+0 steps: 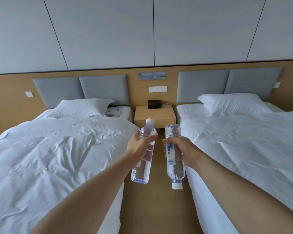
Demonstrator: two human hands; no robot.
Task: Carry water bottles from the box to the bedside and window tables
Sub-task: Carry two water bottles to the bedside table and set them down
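Observation:
My left hand [139, 147] grips a clear water bottle [143, 168] around its upper half, white cap pointing away toward the wall. My right hand [181, 149] grips a second clear water bottle [174, 169] with a white-and-blue label, held upside down so its white cap points toward me. Both bottles hang over the floor of the aisle between two beds. The light wooden bedside table [154, 115] stands ahead against the wall, just beyond the bottles. The box and the window table are out of view.
A white-sheeted bed [54, 149] lies on the left and another bed [243, 141] on the right, with a narrow tan aisle between. A black tissue box [154, 104] and a glass ashtray [167, 105] sit at the back of the bedside table.

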